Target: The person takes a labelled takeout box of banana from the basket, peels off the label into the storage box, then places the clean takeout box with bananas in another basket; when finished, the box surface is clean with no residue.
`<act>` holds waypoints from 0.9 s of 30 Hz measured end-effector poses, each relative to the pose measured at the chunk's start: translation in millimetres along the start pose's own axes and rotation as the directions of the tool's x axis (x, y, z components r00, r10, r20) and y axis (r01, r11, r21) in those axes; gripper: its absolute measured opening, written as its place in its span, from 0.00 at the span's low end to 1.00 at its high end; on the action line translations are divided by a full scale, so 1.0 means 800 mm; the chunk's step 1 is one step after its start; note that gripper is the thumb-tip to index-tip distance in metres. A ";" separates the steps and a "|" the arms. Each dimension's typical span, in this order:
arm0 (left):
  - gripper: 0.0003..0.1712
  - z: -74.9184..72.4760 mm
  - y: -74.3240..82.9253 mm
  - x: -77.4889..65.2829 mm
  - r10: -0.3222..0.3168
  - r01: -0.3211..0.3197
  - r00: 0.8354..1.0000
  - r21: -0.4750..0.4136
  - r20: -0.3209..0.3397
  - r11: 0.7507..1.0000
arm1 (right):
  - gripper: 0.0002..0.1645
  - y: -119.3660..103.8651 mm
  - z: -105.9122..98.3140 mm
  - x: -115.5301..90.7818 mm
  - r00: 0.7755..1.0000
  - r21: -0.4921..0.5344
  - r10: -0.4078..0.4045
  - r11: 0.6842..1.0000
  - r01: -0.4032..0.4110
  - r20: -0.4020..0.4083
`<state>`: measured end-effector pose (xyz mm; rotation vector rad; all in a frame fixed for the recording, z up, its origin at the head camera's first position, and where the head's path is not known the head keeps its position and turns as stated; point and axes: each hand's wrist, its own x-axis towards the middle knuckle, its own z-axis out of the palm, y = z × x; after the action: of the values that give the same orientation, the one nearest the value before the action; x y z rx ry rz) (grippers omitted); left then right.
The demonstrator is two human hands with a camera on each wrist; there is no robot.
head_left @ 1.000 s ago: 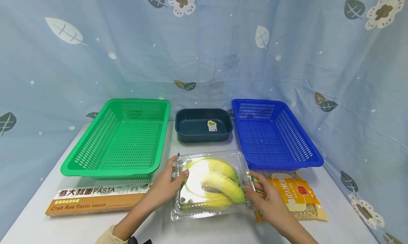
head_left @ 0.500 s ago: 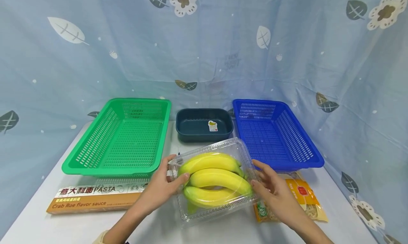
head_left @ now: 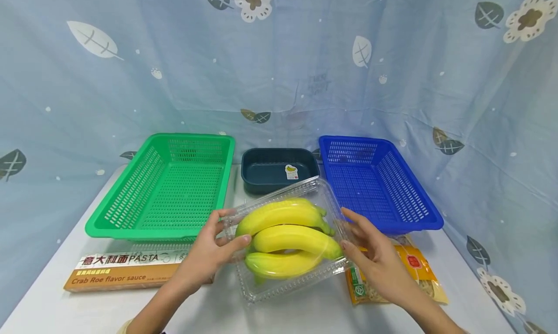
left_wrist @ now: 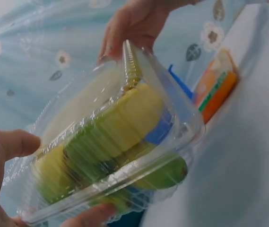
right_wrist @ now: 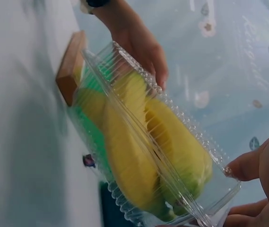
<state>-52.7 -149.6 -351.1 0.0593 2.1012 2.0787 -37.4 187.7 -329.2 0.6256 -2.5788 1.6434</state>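
Observation:
A clear plastic clamshell box (head_left: 322,191) with several yellow bananas (head_left: 287,239) inside is held up above the table, tilted with its right side higher. My left hand (head_left: 213,246) grips its left end, thumb on top and fingers underneath. At the opposite end my right hand (head_left: 377,259) holds it the same way, thumb on the near right corner. Both wrist views show the lidded box (left_wrist: 125,175) between the two hands, with greenish tips on the bananas (right_wrist: 134,156). Some fingers are hidden behind the plastic.
A green basket (head_left: 226,179) stands at left, a blue basket (head_left: 383,225) at right, and a dark teal tray (head_left: 279,186) with a banana sticker between them. A pasta box (head_left: 126,273) lies front left. An orange-labelled bag (head_left: 418,271) lies partly behind the right hand.
The box has been raised and its right side tipped upward, both hands still gripping it. Glare has left the lid, so the bananas show more clearly. Baskets and tray stay put.

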 end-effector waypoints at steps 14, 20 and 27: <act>0.32 -0.029 0.009 -0.013 0.073 -0.071 0.997 -0.062 0.034 0.996 | 0.34 -0.019 -0.004 0.032 0.992 0.001 -0.107 0.994 0.108 0.071; 0.34 -0.041 0.013 -0.017 0.101 -0.096 0.994 -0.102 0.043 0.990 | 0.34 -0.029 -0.005 0.052 0.978 -0.037 -0.188 0.981 0.192 0.093; 0.34 -0.059 0.013 -0.026 0.095 -0.094 0.995 -0.054 0.009 0.994 | 0.35 -0.034 0.007 0.074 0.969 -0.029 -0.207 0.977 0.213 0.131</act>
<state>-40.5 -199.5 -338.2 0.1659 2.0732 2.1812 -81.3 153.8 -294.5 0.9932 -2.5174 1.5257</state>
